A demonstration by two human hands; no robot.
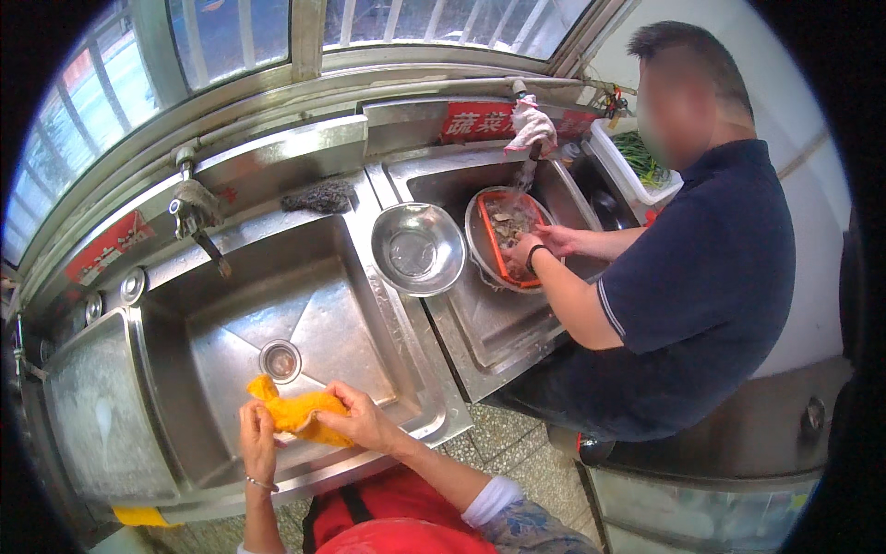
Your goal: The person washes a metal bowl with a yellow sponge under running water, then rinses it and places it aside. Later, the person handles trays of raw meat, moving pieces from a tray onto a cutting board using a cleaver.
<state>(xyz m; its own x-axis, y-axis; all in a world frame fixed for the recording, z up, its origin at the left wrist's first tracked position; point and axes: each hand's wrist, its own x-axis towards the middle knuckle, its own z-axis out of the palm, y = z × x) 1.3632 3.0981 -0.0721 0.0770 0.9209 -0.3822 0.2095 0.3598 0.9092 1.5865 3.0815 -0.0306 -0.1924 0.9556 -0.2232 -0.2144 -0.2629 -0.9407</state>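
A bunched yellow cloth (308, 410) is stretched between my two hands, above the front part of a stainless steel sink basin (228, 318). My left hand (257, 424) pinches its left side, fingers curled. On the other side, my right hand (367, 419) grips the cloth between thumb and fingers. Just beyond the cloth, the round drain (281, 361) shows in the basin floor. The faucet (197, 225) over this basin has a grey cloth wrapped around it, and I see no water running from it.
A steel bowl (417, 249) sits on the ledge between the sinks. At right, a co-worker's hands (540, 246) are in an orange basket (493, 232) under running water. A dark scouring pad (318, 198) lies behind my basin. Another yellow cloth (145, 516) hangs at lower left.
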